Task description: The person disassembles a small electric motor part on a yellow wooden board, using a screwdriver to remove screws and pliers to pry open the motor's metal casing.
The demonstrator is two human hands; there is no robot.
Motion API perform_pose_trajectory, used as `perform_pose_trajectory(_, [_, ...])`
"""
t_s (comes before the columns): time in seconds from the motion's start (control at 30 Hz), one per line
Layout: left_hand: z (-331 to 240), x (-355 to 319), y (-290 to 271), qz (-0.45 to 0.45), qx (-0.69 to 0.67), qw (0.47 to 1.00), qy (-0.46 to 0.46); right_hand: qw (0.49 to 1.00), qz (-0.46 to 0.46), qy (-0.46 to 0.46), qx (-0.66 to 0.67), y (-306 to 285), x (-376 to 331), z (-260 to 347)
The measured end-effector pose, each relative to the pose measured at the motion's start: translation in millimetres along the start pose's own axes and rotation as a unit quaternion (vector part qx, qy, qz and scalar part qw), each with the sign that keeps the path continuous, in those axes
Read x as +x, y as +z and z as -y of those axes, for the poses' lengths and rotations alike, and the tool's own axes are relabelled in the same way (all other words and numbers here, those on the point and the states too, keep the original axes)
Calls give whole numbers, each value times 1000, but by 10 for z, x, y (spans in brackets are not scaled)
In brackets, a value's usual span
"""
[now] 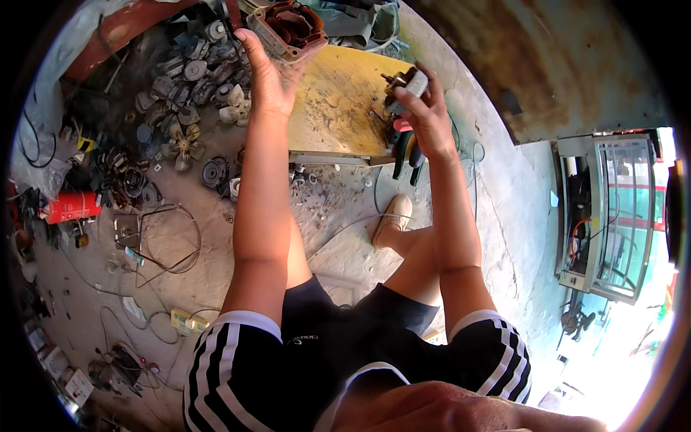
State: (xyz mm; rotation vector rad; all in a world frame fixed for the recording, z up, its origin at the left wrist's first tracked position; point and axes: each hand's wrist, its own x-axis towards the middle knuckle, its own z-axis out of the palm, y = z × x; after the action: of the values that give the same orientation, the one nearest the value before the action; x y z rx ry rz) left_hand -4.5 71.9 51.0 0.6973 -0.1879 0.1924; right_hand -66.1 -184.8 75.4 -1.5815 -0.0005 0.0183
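Note:
My left hand [272, 83] is at the far left end of the yellow work table [338, 97], closed on a square metal motor housing [284, 45] with reddish-brown copper windings inside. Its thumb points up along the housing's left side, and its fingers are partly hidden at the lower edge. Above the table's right end, my right hand [430, 108] grips a small grey motor end cover [410, 85] between thumb and fingers. A dark shaft-like piece sticks out of the cover to the left. Just below that hand, dark-handled pliers [415, 162] hang or lie at the table's edge.
A heap of greasy motor parts [194, 72] covers the floor at far left, with a brass-coloured fan wheel [183, 144] near it. A red cylinder [72, 207] and looped cables [173, 237] lie further left. At right stands a glass-sided cabinet [612, 216], below a rusty brown panel [561, 57].

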Motion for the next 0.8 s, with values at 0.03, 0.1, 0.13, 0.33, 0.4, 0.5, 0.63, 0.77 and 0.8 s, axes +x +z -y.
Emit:
perform_pose_trajectory(0.03, [-15, 7, 36, 3, -29, 1000, -2, 998, -6, -11, -68, 53, 90, 16])
perform_pose_trajectory(0.1, [-77, 8, 80, 5, -76, 997, 4, 982, 3, -61, -178, 226, 293, 12])
perform_pose_trajectory(0.13, [-109, 19, 54, 1, -104, 995, 2, 969, 18, -102, -225, 349, 404, 12])
perform_pose_trajectory(0.33, [-151, 48, -111, 13, -232, 972, -27, 945, 25, -197, -261, 868, 885, -425])
perform_pose_trajectory(0.4, [-169, 57, -99, 18, -218, 975, -26, 957, 19, -179, -228, 944, 891, -446])
perform_pose_trajectory(0.5, [-220, 46, -63, 15, -198, 980, -20, 971, 12, -140, -195, 1028, 839, -426])
perform_pose_trajectory(0.63, [-262, 29, -47, 46, -234, 969, -60, 954, -12, -149, -259, 887, 782, -492])
perform_pose_trajectory(0.77, [-281, -16, -28, 56, -241, 966, -78, 959, 39, -114, -256, 757, 647, -428])
perform_pose_trajectory(0.8, [-293, -20, -24, 63, -241, 965, -78, 962, 62, -96, -247, 753, 610, -382])
